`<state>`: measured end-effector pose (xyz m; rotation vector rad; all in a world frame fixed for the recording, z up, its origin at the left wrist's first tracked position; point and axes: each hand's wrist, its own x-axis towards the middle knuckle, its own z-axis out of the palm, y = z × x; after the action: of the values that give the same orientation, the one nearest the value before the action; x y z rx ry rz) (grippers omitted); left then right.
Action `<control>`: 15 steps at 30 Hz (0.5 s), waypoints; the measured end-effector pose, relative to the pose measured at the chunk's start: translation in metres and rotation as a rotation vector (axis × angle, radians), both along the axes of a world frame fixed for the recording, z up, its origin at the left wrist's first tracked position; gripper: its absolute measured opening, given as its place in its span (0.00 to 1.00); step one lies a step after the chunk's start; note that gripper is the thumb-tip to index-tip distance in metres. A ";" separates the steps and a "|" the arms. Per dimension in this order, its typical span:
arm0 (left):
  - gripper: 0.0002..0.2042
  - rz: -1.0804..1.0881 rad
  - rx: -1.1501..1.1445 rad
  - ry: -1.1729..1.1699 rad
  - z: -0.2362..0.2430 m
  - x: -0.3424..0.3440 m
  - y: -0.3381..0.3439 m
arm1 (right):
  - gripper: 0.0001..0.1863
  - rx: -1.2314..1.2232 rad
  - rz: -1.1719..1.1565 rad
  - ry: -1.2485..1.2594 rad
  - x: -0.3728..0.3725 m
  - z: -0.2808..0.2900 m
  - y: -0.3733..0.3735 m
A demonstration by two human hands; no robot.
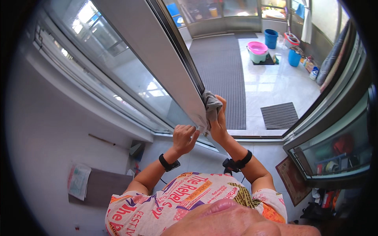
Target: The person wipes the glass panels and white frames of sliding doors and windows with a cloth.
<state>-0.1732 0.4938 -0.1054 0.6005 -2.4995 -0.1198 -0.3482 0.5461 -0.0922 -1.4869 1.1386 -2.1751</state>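
A grey cloth (212, 104) is bunched in my right hand (219, 126), which presses it against the dark edge of the open glass door (165, 59). The fingers of that hand are partly hidden behind the cloth. Beside the door's lower part, a little to the left, my left hand (184, 138) is closed with its fingers curled. Whatever it may hold is hidden from sight. Both wrists wear black bands.
Through the doorway lie a long grey ribbed mat (216, 70) and a small dark mat (279, 115). Farther off stand a pink basin (257, 47) on a pale green tub, a blue bucket (271, 38) and several bottles. Another glass panel (334, 153) is at the right.
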 end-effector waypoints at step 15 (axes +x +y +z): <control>0.18 0.072 0.074 0.137 -0.004 0.059 0.078 | 0.14 -1.040 -0.178 0.486 0.037 0.391 -0.030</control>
<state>-0.1142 0.5720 -0.1094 0.6879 -2.3466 -0.2197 -0.3110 0.5164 0.2993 -2.4794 0.1316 -2.7903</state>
